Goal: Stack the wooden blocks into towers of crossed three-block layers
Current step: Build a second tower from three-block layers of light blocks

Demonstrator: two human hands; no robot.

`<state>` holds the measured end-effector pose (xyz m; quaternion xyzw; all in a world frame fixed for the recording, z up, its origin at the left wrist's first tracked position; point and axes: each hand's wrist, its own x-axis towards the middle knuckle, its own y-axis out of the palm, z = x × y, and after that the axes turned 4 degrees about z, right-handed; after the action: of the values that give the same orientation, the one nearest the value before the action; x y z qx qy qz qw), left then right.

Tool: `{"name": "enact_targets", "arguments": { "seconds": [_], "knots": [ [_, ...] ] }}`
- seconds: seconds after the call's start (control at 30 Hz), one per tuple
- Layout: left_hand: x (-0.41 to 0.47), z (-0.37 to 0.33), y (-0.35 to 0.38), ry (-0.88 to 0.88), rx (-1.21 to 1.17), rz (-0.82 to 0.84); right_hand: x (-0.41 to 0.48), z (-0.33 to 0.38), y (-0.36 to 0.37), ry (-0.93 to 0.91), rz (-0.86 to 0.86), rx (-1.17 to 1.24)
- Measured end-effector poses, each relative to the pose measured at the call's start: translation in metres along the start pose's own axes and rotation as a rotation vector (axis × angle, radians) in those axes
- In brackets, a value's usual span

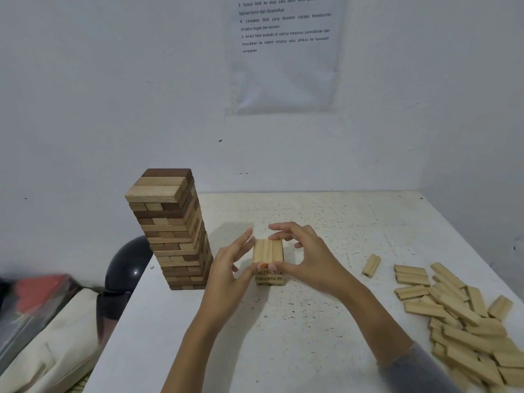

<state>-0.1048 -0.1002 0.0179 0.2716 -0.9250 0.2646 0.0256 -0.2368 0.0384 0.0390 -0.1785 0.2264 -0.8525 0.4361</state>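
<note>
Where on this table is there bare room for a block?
Bare table: behind the short tower to the wall, between it and the lone block, and the near edge's middle. Crowded: the loose pile at right, the tall tower left.

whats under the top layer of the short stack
Under the top layer: more pale block layers. The left hand and right hand cover the join, so the count is unclear.

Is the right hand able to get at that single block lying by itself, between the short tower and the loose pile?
Probably yes. The single block lies flat on bare table with nothing between it and the right hand, which first has to let go of the short tower it pinches.
</note>
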Motion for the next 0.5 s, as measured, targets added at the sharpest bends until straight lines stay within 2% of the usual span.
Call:
{"name": "enact_targets", "arguments": {
  "seconds": [0.5],
  "knots": [
    [-0.0027,-0.0011,0.0025,-0.016,-0.052,0.028,-0.0062,0.0028,0.0063,0.042,-0.018,0.01]
  ]
}}
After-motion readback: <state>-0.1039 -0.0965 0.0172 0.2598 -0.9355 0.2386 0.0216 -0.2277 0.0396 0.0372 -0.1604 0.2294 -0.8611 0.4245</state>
